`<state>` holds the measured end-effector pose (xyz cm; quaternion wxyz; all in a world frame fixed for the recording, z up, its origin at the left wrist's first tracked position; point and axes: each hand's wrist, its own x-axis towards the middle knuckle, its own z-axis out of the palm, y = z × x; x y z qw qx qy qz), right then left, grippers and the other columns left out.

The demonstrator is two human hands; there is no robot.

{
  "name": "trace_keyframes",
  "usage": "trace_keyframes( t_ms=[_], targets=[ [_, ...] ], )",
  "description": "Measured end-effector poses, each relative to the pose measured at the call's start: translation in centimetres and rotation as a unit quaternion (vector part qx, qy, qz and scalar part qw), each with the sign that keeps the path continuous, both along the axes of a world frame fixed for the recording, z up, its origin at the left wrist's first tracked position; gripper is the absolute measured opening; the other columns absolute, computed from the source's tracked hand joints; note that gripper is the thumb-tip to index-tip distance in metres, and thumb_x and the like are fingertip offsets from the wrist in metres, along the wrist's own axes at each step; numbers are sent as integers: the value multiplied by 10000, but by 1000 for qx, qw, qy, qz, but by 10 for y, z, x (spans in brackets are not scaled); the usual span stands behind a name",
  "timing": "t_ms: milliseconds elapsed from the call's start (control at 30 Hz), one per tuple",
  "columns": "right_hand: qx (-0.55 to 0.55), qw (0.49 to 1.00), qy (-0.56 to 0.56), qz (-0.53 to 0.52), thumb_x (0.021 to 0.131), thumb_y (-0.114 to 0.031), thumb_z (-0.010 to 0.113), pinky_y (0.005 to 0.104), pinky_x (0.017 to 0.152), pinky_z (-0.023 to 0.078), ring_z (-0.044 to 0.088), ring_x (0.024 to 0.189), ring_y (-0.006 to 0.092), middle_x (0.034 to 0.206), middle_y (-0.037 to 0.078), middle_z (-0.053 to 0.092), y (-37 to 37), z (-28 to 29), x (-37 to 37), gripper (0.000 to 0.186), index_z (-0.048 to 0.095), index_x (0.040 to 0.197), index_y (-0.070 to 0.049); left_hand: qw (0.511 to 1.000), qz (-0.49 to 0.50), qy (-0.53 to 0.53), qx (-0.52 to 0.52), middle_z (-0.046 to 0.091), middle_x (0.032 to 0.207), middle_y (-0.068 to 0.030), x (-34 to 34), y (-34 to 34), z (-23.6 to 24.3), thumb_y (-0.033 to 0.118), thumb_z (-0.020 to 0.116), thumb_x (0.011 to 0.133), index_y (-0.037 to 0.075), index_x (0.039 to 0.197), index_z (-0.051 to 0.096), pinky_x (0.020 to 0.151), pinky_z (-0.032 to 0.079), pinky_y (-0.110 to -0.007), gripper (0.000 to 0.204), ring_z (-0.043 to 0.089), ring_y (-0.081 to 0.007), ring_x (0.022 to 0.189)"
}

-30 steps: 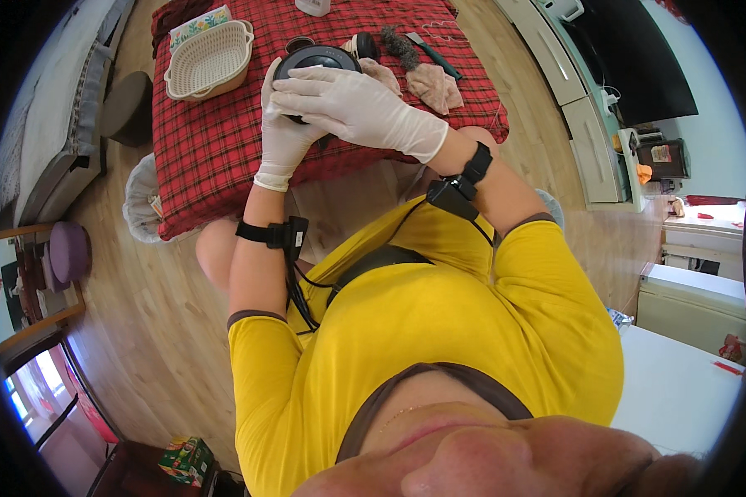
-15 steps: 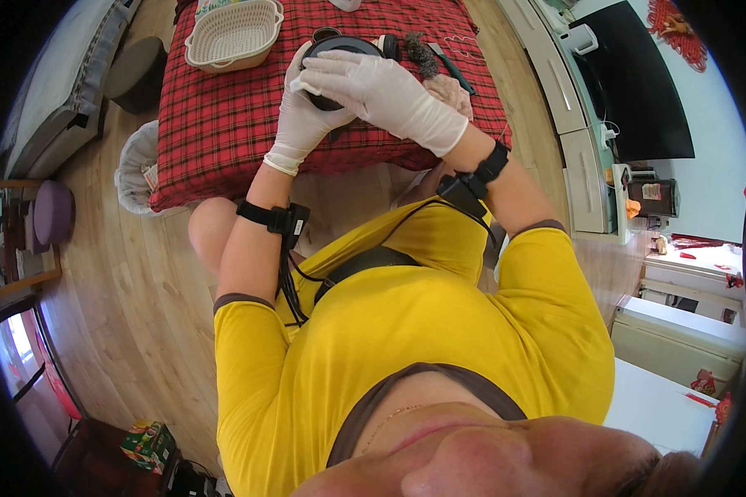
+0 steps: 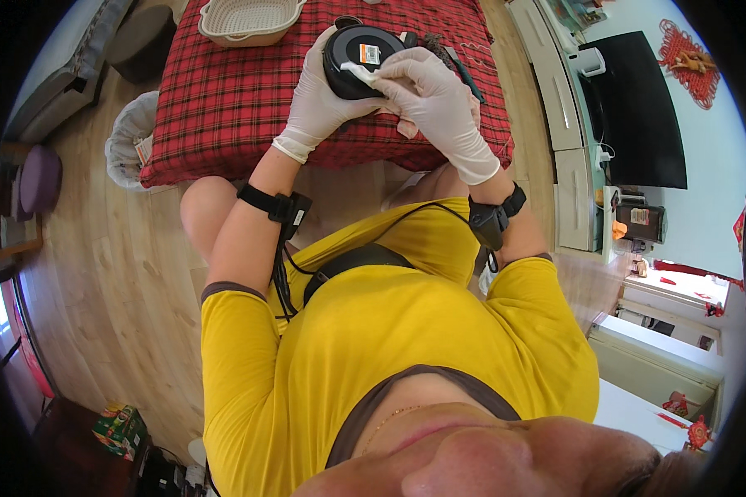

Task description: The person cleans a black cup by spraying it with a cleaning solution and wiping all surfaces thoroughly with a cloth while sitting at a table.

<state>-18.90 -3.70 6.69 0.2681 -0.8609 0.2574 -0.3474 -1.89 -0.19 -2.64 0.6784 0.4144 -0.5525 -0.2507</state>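
Observation:
My gloved left hand grips a round black object from its left and lower side, with a small orange-edged label on its top. Over its lower right part, my gloved right hand pinches a small white piece of cloth or wipe against the object. A crumpled pink cloth lies on the red plaid tablecloth beneath and right of my hands. Behind them are a grey fuzzy item and a dark green long tool, both partly hidden.
A cream plastic basket sits at the table's back left, with a lined bin below the left edge. A dark round stool and purple stool stand left. Cabinets and a television line the right.
My right hand has drawn back rightward from lying flat over the black object, uncovering its labelled top, and now pinches the white piece. The view has shifted, so the table appears higher.

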Motion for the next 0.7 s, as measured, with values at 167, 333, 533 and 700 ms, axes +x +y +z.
trace_keyframes(
  t_ms=[167, 333, 533, 700],
  targets=[
    [-129, 990, 58, -18, 791, -132, 789, 365, 768, 510, 628, 874, 263, 900, 58, 650, 5, 4, 7, 128, 724, 885, -75, 999, 34, -20, -5, 548, 1345, -138, -1, -1, -6, 307, 987, 552, 28, 1465, 317, 1070, 453, -379, 1167, 550, -260, 1243],
    [-161, 978, 136, -6, 797, -169, 745, 382, 725, 518, 642, 836, 298, 870, 92, 648, -4, 13, 28, 126, 691, 818, -57, 999, 34, -1, 16, 551, 1342, -138, -2, 7, 4, 334, 985, 547, 28, 1455, 335, 1068, 456, -384, 1158, 555, -264, 1236],
    [-143, 972, 186, -19, 808, -198, 706, 419, 737, 521, 649, 793, 328, 837, 135, 648, -6, 22, 47, 167, 672, 800, -35, 997, 54, -43, 46, 547, 1348, -134, 0, 10, 8, 338, 987, 545, 51, 1466, 321, 1062, 461, -387, 1173, 556, -271, 1236],
    [-94, 968, 229, -49, 840, -203, 676, 422, 761, 530, 667, 814, 343, 840, 160, 668, -13, 23, 65, 180, 682, 837, -23, 998, 38, -31, 35, 476, 1435, -143, 0, 9, 5, 308, 969, 591, 68, 1516, 291, 1111, 399, -399, 1172, 484, -272, 1316]
  ],
)
